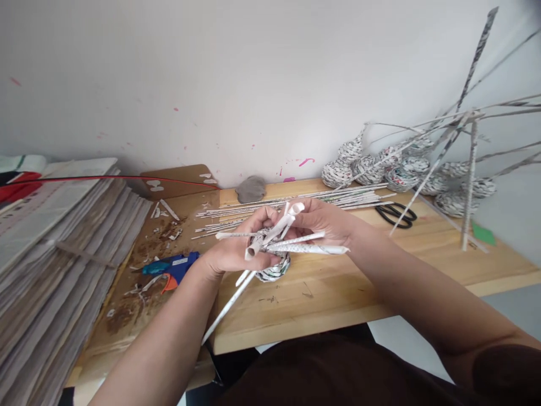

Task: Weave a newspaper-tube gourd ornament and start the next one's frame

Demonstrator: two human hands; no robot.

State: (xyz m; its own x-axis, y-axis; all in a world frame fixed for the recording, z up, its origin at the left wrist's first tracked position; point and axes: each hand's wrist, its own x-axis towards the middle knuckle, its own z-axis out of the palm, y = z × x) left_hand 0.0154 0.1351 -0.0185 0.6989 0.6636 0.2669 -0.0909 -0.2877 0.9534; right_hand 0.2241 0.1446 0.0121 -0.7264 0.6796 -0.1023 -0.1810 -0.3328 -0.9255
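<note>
Between my hands, above the wooden table, is a small round weave of rolled newspaper (274,272) with several paper tubes (306,242) sticking out of its top in different directions. My left hand (236,245) wraps round the weave from the left, thumb across its front. At the upper right, the fingers of my right hand (316,217) are closed at the paper tubes near the top; its fingertips are partly hidden behind them. One longer tube (228,307) slants down from the weave past my left wrist.
Loose paper tubes (350,196) lie behind my hands. Black-handled scissors (396,215) and several woven paper gourd shapes (338,173) sit to the right, near a standing tube frame (468,180). A blue glue gun (175,268) rests on stained cardboard, beside stacked newspapers (63,254).
</note>
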